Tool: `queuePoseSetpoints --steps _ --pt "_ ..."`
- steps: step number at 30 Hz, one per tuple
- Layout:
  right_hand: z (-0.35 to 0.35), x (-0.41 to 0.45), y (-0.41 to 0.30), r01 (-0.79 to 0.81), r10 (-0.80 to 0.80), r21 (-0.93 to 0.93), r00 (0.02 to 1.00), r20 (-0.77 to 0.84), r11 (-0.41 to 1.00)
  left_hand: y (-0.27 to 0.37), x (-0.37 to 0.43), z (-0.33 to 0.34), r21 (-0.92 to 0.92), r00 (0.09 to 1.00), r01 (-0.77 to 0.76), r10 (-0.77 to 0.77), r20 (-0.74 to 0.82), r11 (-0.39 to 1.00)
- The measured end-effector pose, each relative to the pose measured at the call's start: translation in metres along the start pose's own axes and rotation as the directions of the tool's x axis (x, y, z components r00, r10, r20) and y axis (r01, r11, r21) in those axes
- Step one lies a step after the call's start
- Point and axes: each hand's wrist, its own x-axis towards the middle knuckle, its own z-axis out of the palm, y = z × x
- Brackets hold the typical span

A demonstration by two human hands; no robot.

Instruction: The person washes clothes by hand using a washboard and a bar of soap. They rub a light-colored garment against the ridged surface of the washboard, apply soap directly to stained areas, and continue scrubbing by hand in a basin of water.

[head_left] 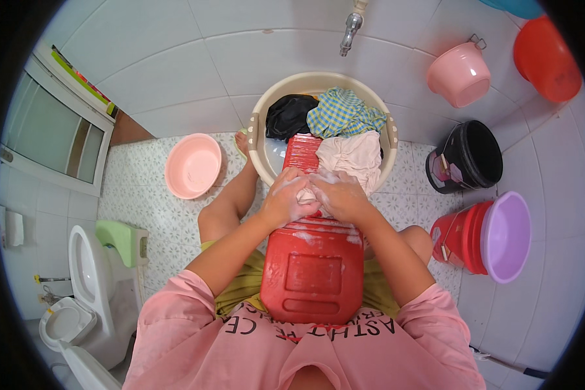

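Before me a red plastic washboard (314, 273) slopes from my lap into a large beige basin (317, 78). Both hands are soapy and meet over its middle. My left hand (292, 192) and my right hand (339, 195) press a bunched pale cloth (306, 196) between them; part of it is hidden by the fingers. A pale pink garment (353, 156) lies by my right hand, partly on the basin's near right side. Behind it is a blue, yellow and white checked cloth (341, 112), and a black garment (287, 117) lies at the back left, with water showing below it.
A pink basin (193, 165) stands on the tiled floor at left. A chrome tap (352, 31) juts from the wall above. At right are a black bucket (460, 156), a red bucket (460, 236) and a purple basin (507, 236). A toilet (90, 273) is at lower left.
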Motion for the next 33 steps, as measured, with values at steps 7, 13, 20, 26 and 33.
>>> queuePoseSetpoints --steps 7,13,20,26,33 --pt "0.009 0.033 0.007 -0.109 0.107 -0.057 0.993 -0.045 0.992 -0.006 0.005 0.002 -0.070 0.983 0.144 -0.134 0.128 0.987" --pt "0.017 0.077 0.023 -0.256 0.261 -0.115 0.965 0.030 0.960 -0.002 0.003 0.001 -0.004 0.989 0.098 -0.097 0.114 0.995" --pt "0.004 0.068 0.031 -0.324 0.324 -0.031 0.924 0.203 0.945 0.013 0.001 -0.002 0.098 0.976 0.118 -0.133 0.173 0.988" --pt "-0.005 0.034 0.016 -0.230 0.230 -0.013 0.966 0.116 0.973 0.018 0.000 0.007 0.069 0.981 0.191 -0.193 0.020 0.979" --pt "-0.011 -0.001 0.003 -0.361 0.355 0.055 0.931 0.086 0.931 0.013 -0.006 0.010 0.077 0.984 0.175 -0.176 0.003 0.981"
